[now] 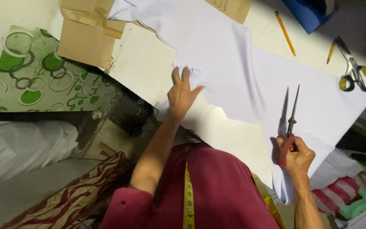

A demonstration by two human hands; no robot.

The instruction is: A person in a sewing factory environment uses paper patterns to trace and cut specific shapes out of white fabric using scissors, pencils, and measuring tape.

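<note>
A long piece of white cloth [234, 72] lies spread across the pale worktop [145, 63], and everything else is placed here by reference to it. The left hand [182, 94] lies flat and open on the cloth's near-left edge, fingers spread, pressing down a small bunch of folds. The right hand [295, 154] is closed around the red-handled grip of a pair of long scissors [292, 116], whose blades point away from the person and rest on the cloth near its lower right end, where the fabric hangs over the worktop's edge. Beyond the cloth's far right side lie a yellow pencil [285, 33], a shorter pencil [331, 52] and a second pair of scissors [354, 70] with yellow-green handles, all apart from one another. Flattened brown cardboard [85, 34] sits at the cloth's far left end, partly under it, beside a green circle-patterned sheet [34, 72]. A yellow tape measure [188, 191] hangs down the person's dark red top, near the cloth's close edge. No container with visible contents can be made out.
</note>
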